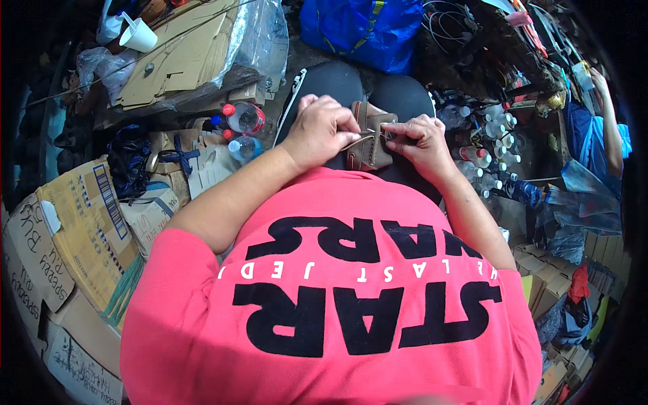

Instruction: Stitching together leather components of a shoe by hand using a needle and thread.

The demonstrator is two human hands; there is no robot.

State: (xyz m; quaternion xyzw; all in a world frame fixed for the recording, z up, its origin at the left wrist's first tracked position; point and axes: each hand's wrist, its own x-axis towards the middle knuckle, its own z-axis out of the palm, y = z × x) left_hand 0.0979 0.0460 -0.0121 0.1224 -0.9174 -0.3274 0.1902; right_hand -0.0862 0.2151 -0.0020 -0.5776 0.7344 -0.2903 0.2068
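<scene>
brown piece (365, 152) — between left fingers (347, 122) and right fingers (408, 130) — over lap (332, 86)

White cup (140, 36) lay tilted at upper left, beside stack of flattened cardboard (179, 66). Clear plastic sheeting (266, 40) lay along stack's right side. Blue bag (401, 34) stood at top centre. Red-capped bottle (246, 118) lay near blue-tinted bottle (246, 150). Clear bottles (479, 157) clustered at right. Brown carton (88, 209) sat at left, green cord (127, 291) near its lower edge. Red bundle (579, 283) lay at lower right.
</scene>
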